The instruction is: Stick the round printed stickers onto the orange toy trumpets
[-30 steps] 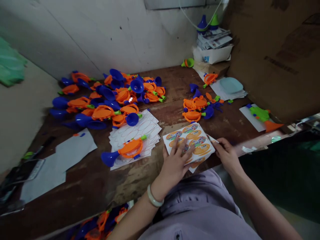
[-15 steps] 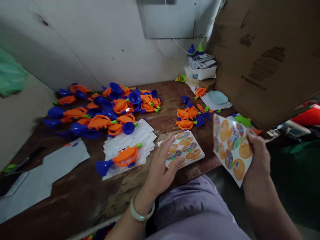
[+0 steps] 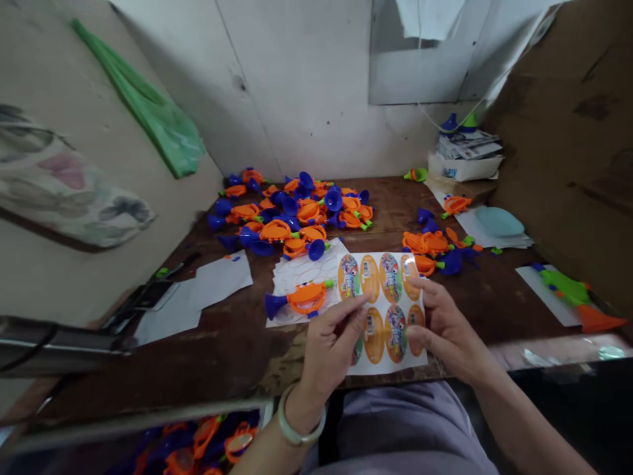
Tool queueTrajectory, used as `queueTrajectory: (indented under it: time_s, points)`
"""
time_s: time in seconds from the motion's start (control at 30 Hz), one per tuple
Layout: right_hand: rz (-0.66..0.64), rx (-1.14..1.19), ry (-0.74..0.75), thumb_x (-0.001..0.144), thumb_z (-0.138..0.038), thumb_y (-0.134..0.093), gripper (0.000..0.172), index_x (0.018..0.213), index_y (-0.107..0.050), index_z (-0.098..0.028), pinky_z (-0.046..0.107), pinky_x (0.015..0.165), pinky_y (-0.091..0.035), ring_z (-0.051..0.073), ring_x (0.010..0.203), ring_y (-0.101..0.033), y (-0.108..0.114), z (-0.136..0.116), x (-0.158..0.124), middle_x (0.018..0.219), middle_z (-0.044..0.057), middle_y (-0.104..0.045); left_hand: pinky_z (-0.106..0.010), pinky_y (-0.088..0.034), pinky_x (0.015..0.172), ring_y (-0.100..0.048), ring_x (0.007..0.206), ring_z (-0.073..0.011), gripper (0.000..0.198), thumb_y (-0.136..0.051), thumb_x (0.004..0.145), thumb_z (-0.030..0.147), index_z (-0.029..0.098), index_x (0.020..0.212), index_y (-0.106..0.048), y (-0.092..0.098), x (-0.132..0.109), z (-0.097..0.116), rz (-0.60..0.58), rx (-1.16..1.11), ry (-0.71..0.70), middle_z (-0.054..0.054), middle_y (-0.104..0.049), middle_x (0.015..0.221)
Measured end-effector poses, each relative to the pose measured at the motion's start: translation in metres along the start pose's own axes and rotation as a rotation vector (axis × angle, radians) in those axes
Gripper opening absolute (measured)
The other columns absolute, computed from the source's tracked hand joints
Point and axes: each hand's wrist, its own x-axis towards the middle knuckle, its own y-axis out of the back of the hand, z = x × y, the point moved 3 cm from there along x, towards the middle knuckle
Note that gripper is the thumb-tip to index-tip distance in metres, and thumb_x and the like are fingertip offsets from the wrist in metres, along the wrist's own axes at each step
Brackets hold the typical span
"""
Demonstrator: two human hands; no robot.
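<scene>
A sheet of oval stickers (image 3: pixel 388 359), some orange with a barcode and others with a colourful printed picture, is held up over the table edge. My right hand (image 3: pixel 445 323) grips its right side, thumb in front and fingers behind. My left hand (image 3: pixel 333 343) is closed, thumb and forefinger pinched at the lower end of an orange sticker (image 3: pixel 370 274) in the upper row; whether its edge is lifted I cannot tell. Just left of the sheet, an orange toy trumpet with a blue bell (image 3: pixel 301 300) rests on white printed sheets (image 3: pixel 281 270).
A pile of similar toy trumpets (image 3: pixel 297 218) lies against the wall. A smaller group (image 3: pixel 425 244) sits to the right, near a light blue dish (image 3: pixel 499 222). Below the table's left front edge is a container of trumpets (image 3: pixel 198 442). A large cardboard box (image 3: pixel 568 152) stands right.
The right hand has brought the sticker sheet leftward in front of me. My left hand, spread over the sheet stack before, now pinches at the held sheet. The view has turned left.
</scene>
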Motion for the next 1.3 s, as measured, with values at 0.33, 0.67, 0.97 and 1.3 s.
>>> queueTrajectory:
  time_s: [0.33,0.67,0.97,1.3]
  points:
    - [0.17,-0.65,0.361,0.091,-0.034,-0.081,0.037,0.128,-0.079,-0.033,0.035,0.074,-0.064,0.024,0.088,-0.077,-0.011,0.003,-0.005,0.106,0.005,-0.081,-0.022,-0.066,0.076,-0.084,0.08,-0.018,0.042,-0.08,0.09,0.015,0.022,0.131,-0.077,0.027,-0.016,0.007,0.088,0.289,-0.231,-0.004,-0.088,0.093]
    - [0.197,-1.202,0.689,0.105,-0.024,-0.061,0.025,0.107,-0.083,-0.036,0.052,0.096,-0.05,0.034,0.122,-0.064,-0.022,-0.018,-0.01,0.127,0.009,-0.075,-0.016,-0.061,0.064,-0.08,0.066,-0.0139,0.016,-0.075,0.088,0.006,0.021,0.088,-0.081,0.023,-0.014,0.022,0.103,0.221,-0.318,0.0,-0.085,0.077]
    - [-0.187,-0.949,0.662,0.106,-0.021,-0.066,0.009,0.102,-0.072,-0.026,0.039,0.086,-0.059,0.023,0.093,-0.08,-0.055,-0.033,0.003,0.096,0.002,-0.086,-0.015,-0.06,0.066,-0.079,0.07,-0.011,0.03,-0.057,0.093,0.0,0.025,0.108,-0.061,0.007,-0.018,0.01,-0.01,0.398,-0.389,0.002,-0.08,0.087]
    - [-0.098,-0.751,0.589,0.099,-0.011,-0.063,0.018,0.101,-0.073,-0.025,0.03,0.071,-0.064,0.02,0.082,-0.08,-0.055,-0.023,0.011,0.09,0.003,-0.083,-0.019,-0.062,0.071,-0.082,0.08,-0.013,0.033,-0.05,0.095,0.0,0.027,0.116,-0.053,0.008,-0.015,0.008,-0.085,0.43,-0.36,0.002,-0.078,0.094]
